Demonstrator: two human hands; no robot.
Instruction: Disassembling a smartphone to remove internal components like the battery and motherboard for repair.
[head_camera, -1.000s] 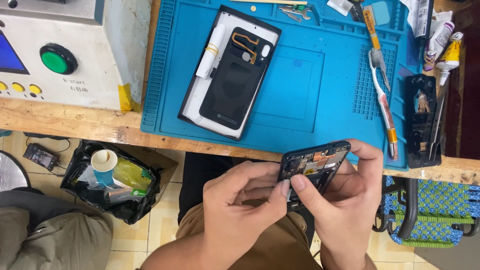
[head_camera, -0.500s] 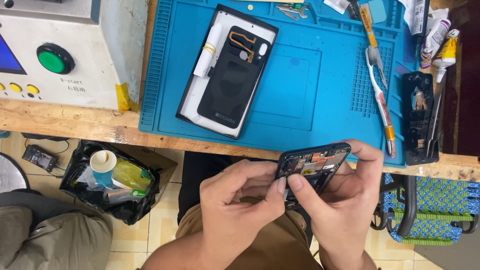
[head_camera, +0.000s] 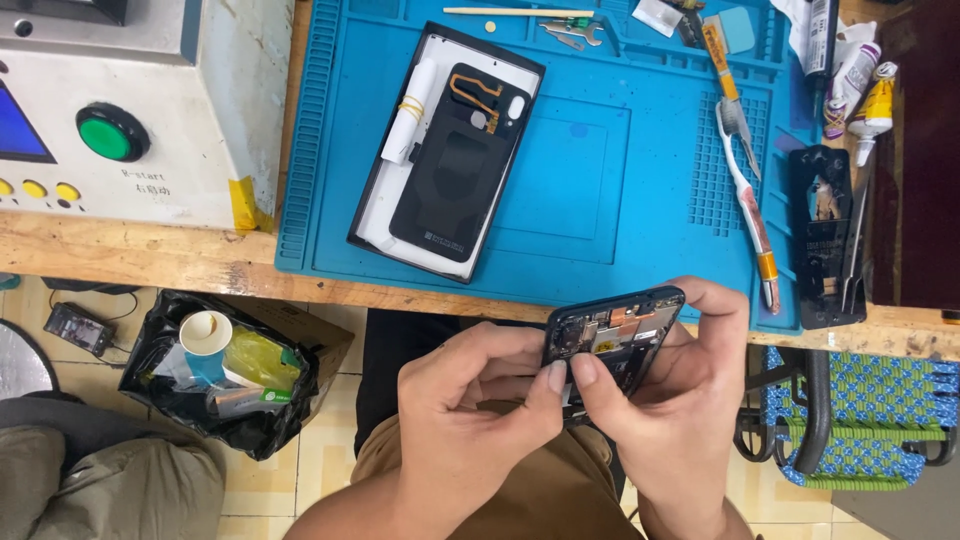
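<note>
Head view looks down on a person's two hands working below the near edge of a blue work mat (head_camera: 600, 150), which lies on a wooden counter (head_camera: 150, 260). An opened phone body (head_camera: 612, 335), dark-framed with its inner parts showing, sits just below the mat's near edge, over the person's lap. The right hand (head_camera: 680, 400) cups it from beneath and from the far side, its grip closed around the frame, thumb pressed on the lower edge. The left hand (head_camera: 470, 420) meets it there, thumb and forefinger in a narrow pinch at the phone's lower corner, touching the right thumb. On the mat's left part lies a black phone back cover (head_camera: 450, 165) on a white panel. A toothbrush (head_camera: 745, 190) lies along the mat's right side. Left of the mat stands a grey machine with a green button (head_camera: 112, 133). Below the mat's left corner, on the floor, sits a black rubbish bag (head_camera: 240, 385).
</note>
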